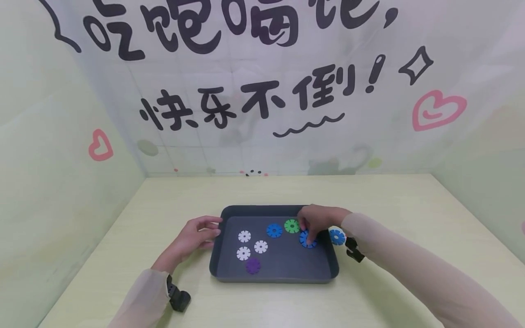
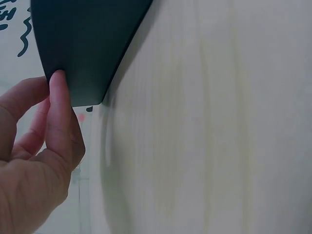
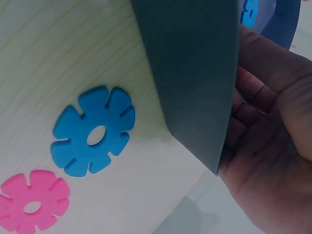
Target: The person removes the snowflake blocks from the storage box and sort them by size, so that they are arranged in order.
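A dark grey tray (image 1: 279, 272) lies on the table with notched, flower-shaped plastic discs in it. My left hand (image 1: 198, 234) holds the tray's left rim, its thumb against the outer wall (image 2: 92, 44). My right hand (image 1: 317, 219) reaches over the right wall and pinches a blue disc (image 1: 304, 240) at the tray's right side; its fingertips are partly hidden in the right wrist view. Beside that disc are a green disc (image 1: 292, 226) and another blue disc (image 1: 274, 230). Three white discs, one of them (image 1: 260, 247) nearer the middle, and a purple disc (image 1: 253, 266) lie to the left.
Outside the tray, under my right wrist, another blue disc (image 3: 80, 134) lies on the table (image 1: 180, 196). Near it is a pink disc (image 3: 44, 197), hidden in the head view. A printed wall covering (image 1: 246, 155) stands behind the table.
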Available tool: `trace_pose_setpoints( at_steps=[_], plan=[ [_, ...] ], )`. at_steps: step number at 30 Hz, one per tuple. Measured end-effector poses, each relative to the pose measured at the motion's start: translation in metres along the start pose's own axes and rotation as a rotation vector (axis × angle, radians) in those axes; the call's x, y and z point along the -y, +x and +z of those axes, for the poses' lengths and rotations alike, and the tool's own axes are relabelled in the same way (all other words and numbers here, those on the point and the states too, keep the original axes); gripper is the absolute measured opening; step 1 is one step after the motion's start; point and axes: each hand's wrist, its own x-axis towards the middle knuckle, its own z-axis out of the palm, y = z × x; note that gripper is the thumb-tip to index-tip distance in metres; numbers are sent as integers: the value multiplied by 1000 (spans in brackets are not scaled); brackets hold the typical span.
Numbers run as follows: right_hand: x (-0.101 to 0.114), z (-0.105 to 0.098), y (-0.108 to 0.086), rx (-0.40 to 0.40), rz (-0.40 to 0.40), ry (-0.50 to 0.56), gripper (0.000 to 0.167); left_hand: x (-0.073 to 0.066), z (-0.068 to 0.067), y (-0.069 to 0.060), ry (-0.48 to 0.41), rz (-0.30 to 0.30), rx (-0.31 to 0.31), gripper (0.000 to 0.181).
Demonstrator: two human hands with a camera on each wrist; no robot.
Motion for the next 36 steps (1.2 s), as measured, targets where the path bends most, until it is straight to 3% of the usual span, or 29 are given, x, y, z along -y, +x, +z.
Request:
trace_pose_setpoints(
  at_steps=[13,23,29,36],
  plan=[
    [4,2,-23,-66,-144,105,17,-1,2,-3,-10,6,-8,40],
    [-11,-3,-47,-167,-241,143,18,-2,3,-4,11,-1,-13,40],
    [-28,-13,-62,-230,-245,195,16,-3,2,-5,19,-2,-8,41],
    [-59,-20,-87,-309,-198,247,18,-5,1,-4,31,2,-5,41]
  ],
)
